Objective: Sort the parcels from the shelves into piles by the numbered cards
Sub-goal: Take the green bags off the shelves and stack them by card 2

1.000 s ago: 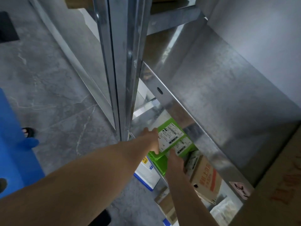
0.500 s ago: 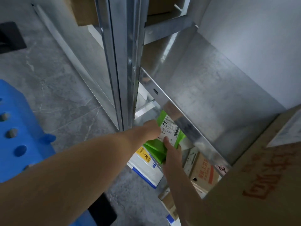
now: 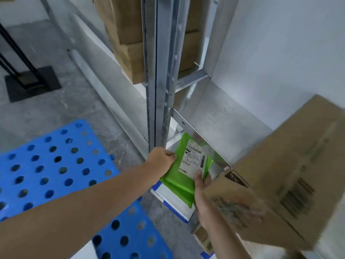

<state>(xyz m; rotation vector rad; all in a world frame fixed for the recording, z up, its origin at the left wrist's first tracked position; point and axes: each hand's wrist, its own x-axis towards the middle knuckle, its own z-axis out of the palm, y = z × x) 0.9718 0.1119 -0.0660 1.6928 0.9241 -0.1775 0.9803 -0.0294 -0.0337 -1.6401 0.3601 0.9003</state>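
**Green parcel held at the edge of the low shelf**

Both hands held the green parcel (image 3: 177, 180), which stood half out from under the metal shelf board (image 3: 220, 116), just beside the upright post (image 3: 160, 90). The fingers of the left hand (image 3: 161, 161) were curled round its left edge. The right hand (image 3: 202, 195) gripped the lower right part, with the thumb laid on the white label (image 3: 194, 159).

I judged that the step was to take this parcel out and read its label. To do it well, the person should draw it toward the body and a little downward, so that the soft bag does not catch on the board's edge above. The thumb should slide off the label, because the print there probably decides the pile. The large cardboard box (image 3: 280, 174) on the board stood close beside the right hand and hid part of it, so that arm should go back straight, not upward. No numbered cards were in view.

Under the board lay a white parcel with blue edge (image 3: 173, 200), directly below the green one, and a small brown carton (image 3: 202, 238) lower down. The next bay held stacked brown boxes (image 3: 127, 43).
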